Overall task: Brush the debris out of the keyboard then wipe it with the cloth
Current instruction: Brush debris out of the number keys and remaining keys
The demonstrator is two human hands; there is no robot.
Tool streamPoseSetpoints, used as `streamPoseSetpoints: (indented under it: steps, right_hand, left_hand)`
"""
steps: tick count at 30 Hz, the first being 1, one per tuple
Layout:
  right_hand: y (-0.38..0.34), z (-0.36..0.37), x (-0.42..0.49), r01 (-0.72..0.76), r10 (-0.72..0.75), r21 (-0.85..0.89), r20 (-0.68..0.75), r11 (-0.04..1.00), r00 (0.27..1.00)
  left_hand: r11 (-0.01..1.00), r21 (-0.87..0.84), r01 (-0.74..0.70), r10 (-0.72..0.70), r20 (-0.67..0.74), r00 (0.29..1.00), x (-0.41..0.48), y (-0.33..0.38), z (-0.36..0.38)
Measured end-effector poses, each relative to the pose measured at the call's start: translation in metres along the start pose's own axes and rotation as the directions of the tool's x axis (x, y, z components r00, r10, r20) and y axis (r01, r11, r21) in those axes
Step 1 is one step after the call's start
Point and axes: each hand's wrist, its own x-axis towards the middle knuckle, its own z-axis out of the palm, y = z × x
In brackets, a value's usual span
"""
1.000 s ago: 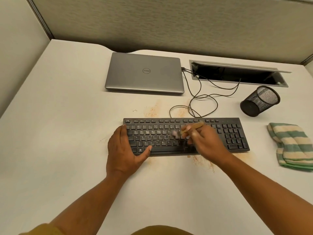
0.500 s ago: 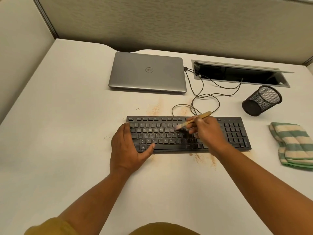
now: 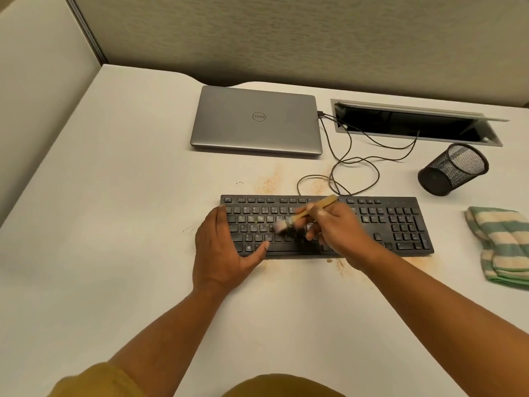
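Note:
A black keyboard (image 3: 395, 222) lies across the middle of the white desk. My left hand (image 3: 220, 250) rests flat on its left end, thumb against the front edge. My right hand (image 3: 340, 230) grips a small wooden-handled brush (image 3: 313, 210) over the letter keys; its blurred bristles touch the middle rows. Orange-brown debris (image 3: 339, 265) lies on the desk in front of the keyboard and more of the debris behind it. A green and cream striped cloth (image 3: 498, 245) lies folded to the right of the keyboard.
A closed silver laptop (image 3: 256, 120) sits behind the keyboard. Thin cables (image 3: 357, 161) loop from it to an open cable hatch (image 3: 415, 121). A black mesh pen cup (image 3: 452, 170) lies tipped on its side at the right. Partition walls border the desk at back and left.
The brush has swept back toward me, from the upper key rows down to the middle rows. My left hand has stayed in place on the keyboard's left end.

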Motion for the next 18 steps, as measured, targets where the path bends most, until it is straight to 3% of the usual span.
streamPoseSetpoints:
  steps: [2,6,10,14,18]
  right_hand:
    - [-0.003,0.005,0.004,0.04,-0.04,0.004,-0.05,0.999,0.998]
    - [-0.004,0.022,0.005,0.068,-0.057,-0.141,0.077,0.988,0.995]
    - [-0.01,0.021,0.015,0.101,-0.109,-0.125,-0.055,0.987,0.993]
    - [-0.011,0.028,0.015,0.109,-0.094,-0.214,0.077,0.971,0.993]
    - [-0.018,0.033,0.018,0.144,-0.142,-0.193,0.023,0.971,0.99]
  left_hand:
    - [1.0,-0.003,0.008,-0.008,0.007,1.0,0.0,0.0,0.0]
    - [1.0,-0.003,0.002,-0.002,0.008,1.0,-0.001,-0.001,0.001]
    - [1.0,-0.011,0.002,-0.002,0.011,1.0,0.0,-0.001,0.0]
    - [1.0,-0.012,-0.003,0.003,0.013,1.0,-0.001,-0.001,0.0]
    - [1.0,-0.009,0.009,-0.008,0.029,1.0,0.0,0.0,0.0]
